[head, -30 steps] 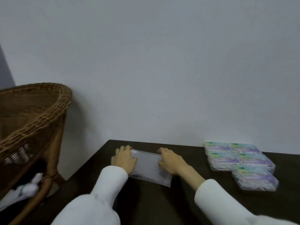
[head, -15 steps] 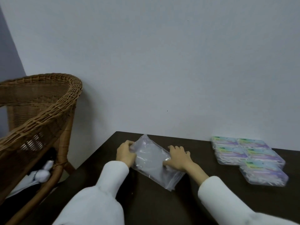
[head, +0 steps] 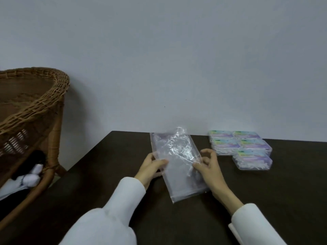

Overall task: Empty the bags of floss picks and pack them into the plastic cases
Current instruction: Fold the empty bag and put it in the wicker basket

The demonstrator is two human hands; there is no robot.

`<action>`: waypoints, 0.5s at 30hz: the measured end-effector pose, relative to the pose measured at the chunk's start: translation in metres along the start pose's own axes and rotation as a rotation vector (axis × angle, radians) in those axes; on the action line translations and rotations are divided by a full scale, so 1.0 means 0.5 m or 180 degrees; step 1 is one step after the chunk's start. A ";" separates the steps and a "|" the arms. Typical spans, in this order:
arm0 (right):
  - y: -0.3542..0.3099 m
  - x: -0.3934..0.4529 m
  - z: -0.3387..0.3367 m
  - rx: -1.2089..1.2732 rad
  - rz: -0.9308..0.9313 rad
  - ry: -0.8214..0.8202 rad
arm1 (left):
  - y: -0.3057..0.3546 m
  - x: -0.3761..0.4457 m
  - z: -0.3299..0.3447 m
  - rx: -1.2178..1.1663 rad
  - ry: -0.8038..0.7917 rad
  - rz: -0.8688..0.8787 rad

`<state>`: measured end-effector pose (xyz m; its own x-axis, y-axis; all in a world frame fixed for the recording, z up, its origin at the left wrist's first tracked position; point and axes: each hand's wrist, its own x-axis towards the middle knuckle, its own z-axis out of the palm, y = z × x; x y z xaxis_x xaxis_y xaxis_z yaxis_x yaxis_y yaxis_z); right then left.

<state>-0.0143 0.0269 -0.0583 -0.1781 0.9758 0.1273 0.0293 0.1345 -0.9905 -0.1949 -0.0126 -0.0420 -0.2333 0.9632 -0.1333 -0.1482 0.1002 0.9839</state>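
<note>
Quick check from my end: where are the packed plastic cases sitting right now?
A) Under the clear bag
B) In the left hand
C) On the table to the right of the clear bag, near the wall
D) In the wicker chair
C: the plastic cases lie grouped on the dark table, right of the clear bag that both hands hold, close to the wall.

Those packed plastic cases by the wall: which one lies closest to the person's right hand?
The front left case: its near corner lies just beyond the right hand; the others sit farther right or back.
</note>
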 end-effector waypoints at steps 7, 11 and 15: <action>-0.010 -0.045 -0.092 -0.0068 0.0122 0.0010 | -0.037 -0.037 0.097 0.0370 -0.0316 0.0397; -0.011 -0.076 -0.124 0.0131 0.0163 -0.0039 | -0.043 -0.053 0.124 0.0597 -0.0526 0.0572; -0.007 -0.094 -0.140 0.0168 0.0087 0.0241 | -0.057 -0.068 0.143 0.0569 -0.0612 0.0588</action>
<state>0.0629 -0.0073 -0.0572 -0.1031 0.9894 0.1019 -0.0191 0.1005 -0.9948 -0.1140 -0.0304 -0.0573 -0.0522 0.9970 0.0579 0.0551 -0.0550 0.9970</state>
